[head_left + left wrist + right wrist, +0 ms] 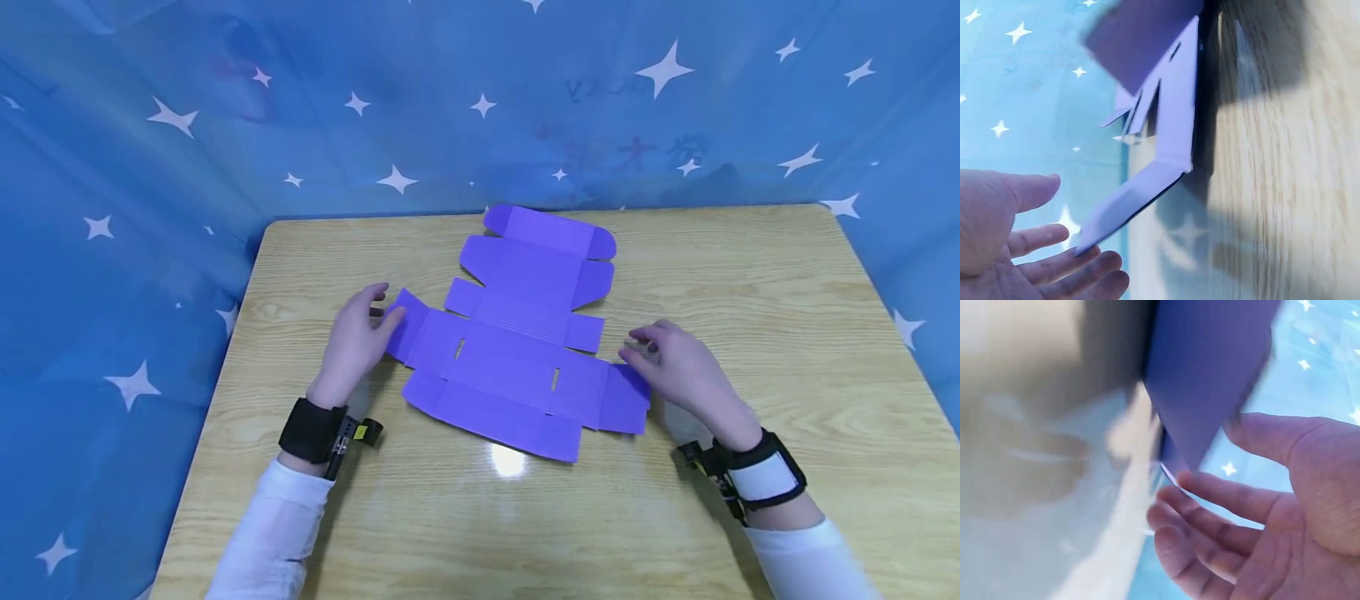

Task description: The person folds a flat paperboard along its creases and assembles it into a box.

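Observation:
A purple cardboard box blank [517, 354], unfolded with several flaps and two slots, lies on the wooden table. At its left end flap [407, 329], my left hand [358, 337] has loosely extended fingers. The left wrist view shows that flap [1132, 197] tilted up, its end meeting the fingertips [1088, 253], with the thumb apart. My right hand [682, 367] is at the right end flap [625, 400]. In the right wrist view, thumb and fingers are spread, with the index fingertip [1191, 480] right at the corner of the purple flap [1204, 375].
The wooden table [750, 283] reaches back to a blue curtain [450, 133] with white stars. Black straps with small cameras are on the left wrist [315, 429] and right wrist [761, 471]. Light reflects off the table [508, 460] in front of the blank.

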`<control>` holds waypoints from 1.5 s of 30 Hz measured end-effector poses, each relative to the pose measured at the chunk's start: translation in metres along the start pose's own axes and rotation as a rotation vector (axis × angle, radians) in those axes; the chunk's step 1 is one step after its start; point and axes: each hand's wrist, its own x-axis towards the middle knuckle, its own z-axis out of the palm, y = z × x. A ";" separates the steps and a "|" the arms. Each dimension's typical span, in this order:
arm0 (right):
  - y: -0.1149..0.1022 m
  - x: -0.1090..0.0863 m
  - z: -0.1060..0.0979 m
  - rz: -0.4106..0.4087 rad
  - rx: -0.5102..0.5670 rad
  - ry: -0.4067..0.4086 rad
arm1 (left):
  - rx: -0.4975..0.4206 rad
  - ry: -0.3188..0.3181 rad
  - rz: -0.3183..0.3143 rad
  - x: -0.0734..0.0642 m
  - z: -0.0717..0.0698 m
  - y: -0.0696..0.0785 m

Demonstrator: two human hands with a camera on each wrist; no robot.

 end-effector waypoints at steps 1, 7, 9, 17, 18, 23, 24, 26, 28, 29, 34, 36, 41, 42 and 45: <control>0.001 0.005 -0.006 -0.003 -0.009 0.007 | 0.005 0.017 0.011 -0.006 -0.003 0.001; 0.005 0.053 -0.035 -0.040 -0.012 0.005 | 0.046 0.129 0.077 -0.042 -0.008 0.005; 0.005 0.072 -0.040 -0.049 0.000 -0.019 | 0.040 0.137 0.068 -0.052 -0.006 0.005; 0.007 0.139 -0.038 -0.080 -0.008 -0.131 | 0.059 0.115 0.051 -0.078 0.012 0.006; 0.008 0.146 -0.037 -0.087 -0.011 -0.136 | 0.068 0.127 0.060 -0.079 0.015 0.006; 0.012 0.176 -0.031 -0.116 -0.012 -0.162 | 0.106 0.217 0.075 -0.090 0.024 0.009; 0.012 0.181 -0.030 -0.117 -0.007 -0.170 | 0.100 0.232 0.066 -0.093 0.026 0.010; 0.012 0.188 -0.028 -0.111 0.002 -0.179 | 0.088 0.245 0.042 -0.097 0.028 0.011; 0.011 0.194 -0.026 -0.101 0.014 -0.184 | 0.064 0.232 0.007 -0.101 0.030 0.012; 0.010 0.197 -0.025 -0.099 0.015 -0.183 | 0.052 0.215 -0.011 -0.102 0.030 0.012; 0.009 0.207 -0.023 -0.092 0.013 -0.166 | -0.017 0.073 -0.073 -0.100 0.035 0.015; 0.009 0.208 -0.024 -0.085 0.018 -0.147 | -0.038 0.026 -0.068 -0.096 0.037 0.015; 0.014 0.205 -0.026 -0.037 0.061 -0.113 | -0.058 -0.020 -0.050 -0.084 0.035 0.017; 0.018 0.204 -0.026 -0.025 0.073 -0.107 | -0.061 -0.018 -0.052 -0.081 0.033 0.017; 0.031 0.193 -0.030 0.013 0.111 -0.089 | -0.056 0.003 -0.057 -0.069 0.025 0.016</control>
